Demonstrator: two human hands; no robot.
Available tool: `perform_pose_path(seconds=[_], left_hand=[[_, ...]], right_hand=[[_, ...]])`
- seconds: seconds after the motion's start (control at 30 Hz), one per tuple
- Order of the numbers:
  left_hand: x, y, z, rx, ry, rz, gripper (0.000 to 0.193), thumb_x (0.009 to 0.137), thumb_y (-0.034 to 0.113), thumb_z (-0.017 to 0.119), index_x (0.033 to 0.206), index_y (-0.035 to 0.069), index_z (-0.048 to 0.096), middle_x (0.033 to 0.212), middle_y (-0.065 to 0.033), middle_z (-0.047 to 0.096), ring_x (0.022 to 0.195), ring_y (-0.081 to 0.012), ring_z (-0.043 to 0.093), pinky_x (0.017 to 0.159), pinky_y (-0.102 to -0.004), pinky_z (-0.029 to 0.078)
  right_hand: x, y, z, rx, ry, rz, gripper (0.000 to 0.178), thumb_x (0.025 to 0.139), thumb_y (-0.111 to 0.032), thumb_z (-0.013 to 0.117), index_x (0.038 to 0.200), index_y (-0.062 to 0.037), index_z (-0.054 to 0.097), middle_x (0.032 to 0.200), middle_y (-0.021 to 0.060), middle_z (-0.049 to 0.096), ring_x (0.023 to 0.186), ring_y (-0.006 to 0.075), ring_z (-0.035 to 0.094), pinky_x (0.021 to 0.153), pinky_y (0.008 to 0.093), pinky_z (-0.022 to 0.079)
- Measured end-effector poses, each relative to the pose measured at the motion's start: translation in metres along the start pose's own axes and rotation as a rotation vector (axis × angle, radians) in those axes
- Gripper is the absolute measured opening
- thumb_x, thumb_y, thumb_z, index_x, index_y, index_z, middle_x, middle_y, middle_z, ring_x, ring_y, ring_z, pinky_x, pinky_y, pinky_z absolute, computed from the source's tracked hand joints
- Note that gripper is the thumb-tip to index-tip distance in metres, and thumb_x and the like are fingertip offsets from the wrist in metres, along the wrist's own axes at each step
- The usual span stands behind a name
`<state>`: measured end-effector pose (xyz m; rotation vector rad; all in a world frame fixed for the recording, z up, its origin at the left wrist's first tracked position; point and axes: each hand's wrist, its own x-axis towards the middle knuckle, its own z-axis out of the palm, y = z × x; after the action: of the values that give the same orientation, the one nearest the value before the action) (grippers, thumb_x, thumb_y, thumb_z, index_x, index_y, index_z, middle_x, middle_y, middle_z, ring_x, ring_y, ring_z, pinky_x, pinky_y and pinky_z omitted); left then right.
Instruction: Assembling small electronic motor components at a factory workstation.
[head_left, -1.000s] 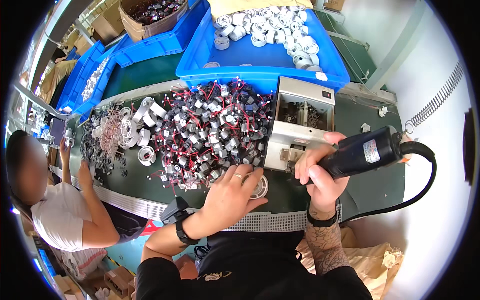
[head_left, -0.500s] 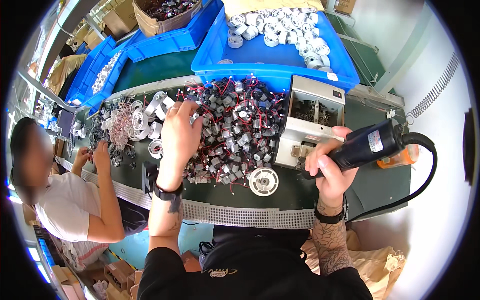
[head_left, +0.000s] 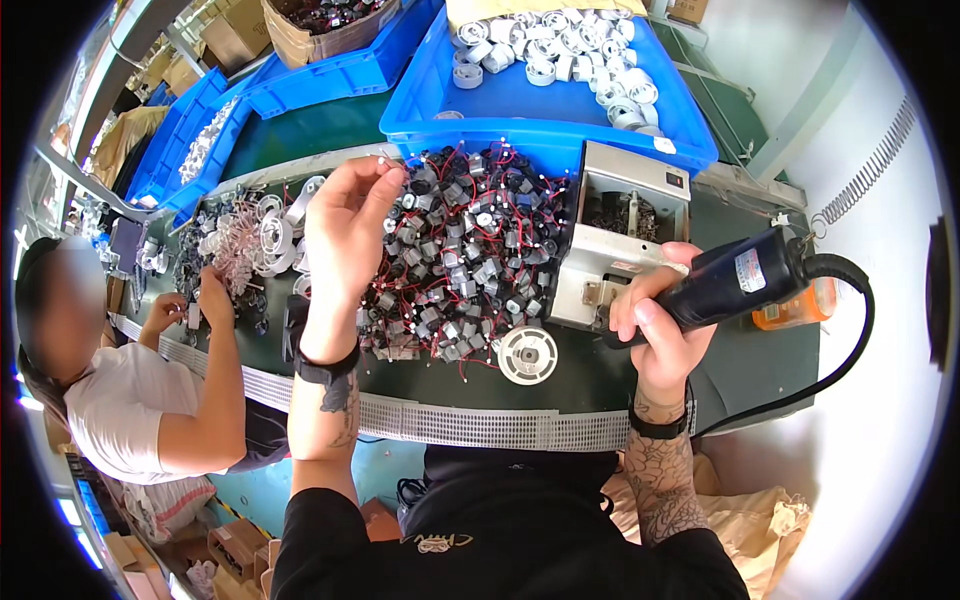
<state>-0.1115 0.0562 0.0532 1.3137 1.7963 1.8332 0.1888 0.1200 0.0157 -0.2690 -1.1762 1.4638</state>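
Note:
My right hand (head_left: 660, 325) is wrapped round a black electric screwdriver (head_left: 735, 278), whose tip end points left beside the screw feeder (head_left: 630, 215). Thumb and fingers of my left hand (head_left: 348, 220) are pinched together above the left edge of a heap of small motors with red wires (head_left: 460, 260). A tiny pale tip shows at those fingers; what it belongs to I cannot make out. A round white slotted wheel (head_left: 527, 355) lies flat in front of the heap.
A blue bin (head_left: 550, 110) of white rings stands behind the heap. Left of my hand lie white rings (head_left: 275, 235) and a tangle of pinkish wires (head_left: 235, 240). A co-worker (head_left: 150, 390) handles small parts at the left. An orange container (head_left: 795, 308) sits behind the screwdriver.
My left hand has moved up and slightly left, its fingers now pinched over the heap's far left edge. My right hand and the screwdriver have hardly moved. The co-worker's hands have shifted slightly.

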Motion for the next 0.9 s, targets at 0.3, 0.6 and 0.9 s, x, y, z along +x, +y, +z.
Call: perform_pose_path(seconds=[0.3,0.6,0.9], left_hand=[[-0.072,0.047,0.034,0.151,-0.435,-0.057,0.01,0.091,0.007,0.071,0.098,0.002,0.068,0.085,-0.0063,0.07,0.075,-0.013,0.066,0.068,-0.0269,0.051],[-0.114,0.026,0.056,0.207,-0.571,0.033,0.009,0.086,0.005,0.072,0.095,0.003,0.068,0.084,-0.0094,0.068,0.078,-0.0275,0.063,0.069,-0.0378,0.051],[-0.121,0.012,0.063,0.281,-0.475,0.096,0.024,0.079,0.0,0.077,0.101,0.001,0.067,0.097,-0.011,0.066,0.098,-0.0269,0.061,0.079,-0.0343,0.052]], right_hand=[[0.004,-0.002,-0.001,-0.002,-0.002,-0.028,0.058,0.082,0.008,0.063,0.135,0.0035,0.041,0.075,0.0117,0.062,0.055,0.0167,0.057,0.052,0.0294,0.047],[0.007,-0.01,0.002,-0.009,0.03,-0.105,0.061,0.082,0.006,0.063,0.137,0.0051,0.037,0.075,0.0116,0.062,0.054,0.017,0.056,0.052,0.0294,0.047],[0.008,-0.008,0.002,-0.135,0.059,-0.147,0.064,0.081,0.011,0.064,0.138,0.0054,0.034,0.077,0.0109,0.064,0.057,0.0154,0.057,0.054,0.0278,0.048]])
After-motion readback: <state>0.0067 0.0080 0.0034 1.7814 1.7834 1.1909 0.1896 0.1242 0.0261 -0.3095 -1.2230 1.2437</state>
